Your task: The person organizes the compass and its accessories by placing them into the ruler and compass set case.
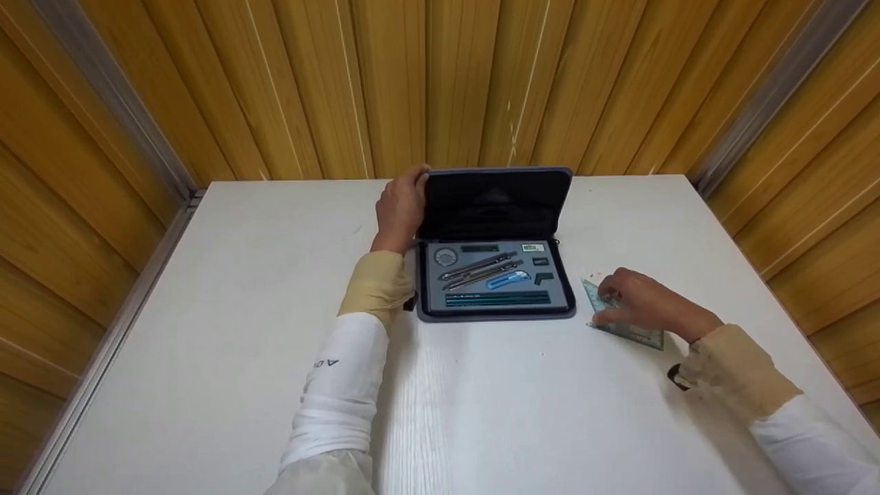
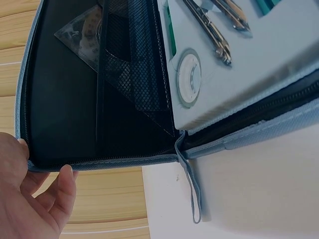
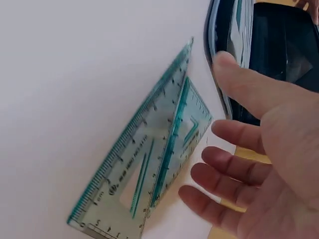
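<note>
At the upper left corner of the raised black lid, my left hand grips the zippered edge between thumb and fingers. The lid belongs to a drawing-set case whose grey tray holds two metal compasses, a blue utility knife and green pencils. Right of the case, my right hand hovers close over two clear green set squares, fingers spread and slightly bent. In the right wrist view the smaller set square overlaps the larger one, and the fingertips are beside them.
A clear, marked plate sits by the lid's mesh pocket. A fabric loop hangs at the hinge. The tray also holds a round disc and a white eraser. Wood-patterned walls border the white table.
</note>
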The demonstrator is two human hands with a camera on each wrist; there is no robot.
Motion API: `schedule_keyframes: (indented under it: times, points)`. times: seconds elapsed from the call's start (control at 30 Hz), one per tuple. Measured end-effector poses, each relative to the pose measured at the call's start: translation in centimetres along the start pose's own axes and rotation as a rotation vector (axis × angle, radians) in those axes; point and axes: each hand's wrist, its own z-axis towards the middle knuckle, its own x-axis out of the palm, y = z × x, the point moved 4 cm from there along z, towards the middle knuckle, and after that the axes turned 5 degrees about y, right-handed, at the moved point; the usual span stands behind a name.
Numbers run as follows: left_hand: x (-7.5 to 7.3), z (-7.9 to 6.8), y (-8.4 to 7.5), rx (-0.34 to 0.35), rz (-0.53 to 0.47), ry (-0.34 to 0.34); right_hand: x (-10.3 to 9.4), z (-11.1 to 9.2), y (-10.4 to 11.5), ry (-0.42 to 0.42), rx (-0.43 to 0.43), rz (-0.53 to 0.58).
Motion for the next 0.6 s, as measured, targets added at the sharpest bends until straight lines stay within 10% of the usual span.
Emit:
schedule_keyframes:
  times: [0.6]
  points:
    - [0.0, -0.1, 0.0, 0.004, 0.012, -0.015, -0.3, -2.3, 0.3, -0.024, 0.036, -0.018]
